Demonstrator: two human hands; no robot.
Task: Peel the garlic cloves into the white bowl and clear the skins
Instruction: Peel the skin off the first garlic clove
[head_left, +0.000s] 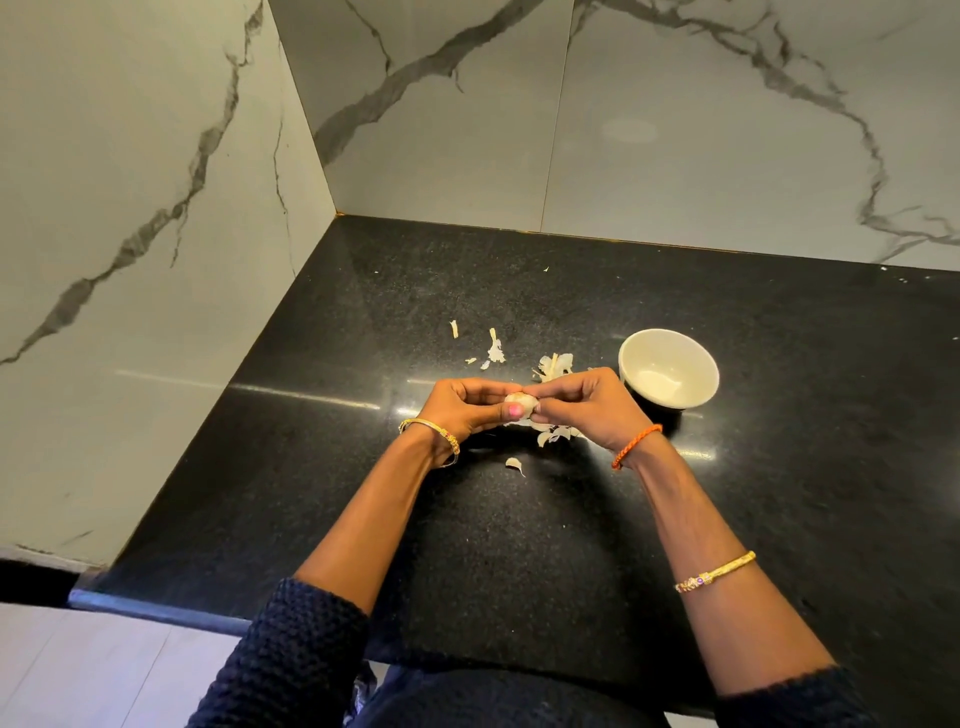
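Garlic clove (521, 402) pinched btwn both hands: L hand (464, 407) & R hand (589, 407) fingers curled, above counter (311, 467).

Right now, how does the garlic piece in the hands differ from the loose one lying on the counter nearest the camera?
The garlic piece in the hands is held off the black counter, gripped by the left hand and pinched by the right hand; the loose piece on the counter lies untouched. The held one looks rounder and fuller, the loose one thin and curved, so it may be only skin. Both are pale, and neither is in the white bowl.
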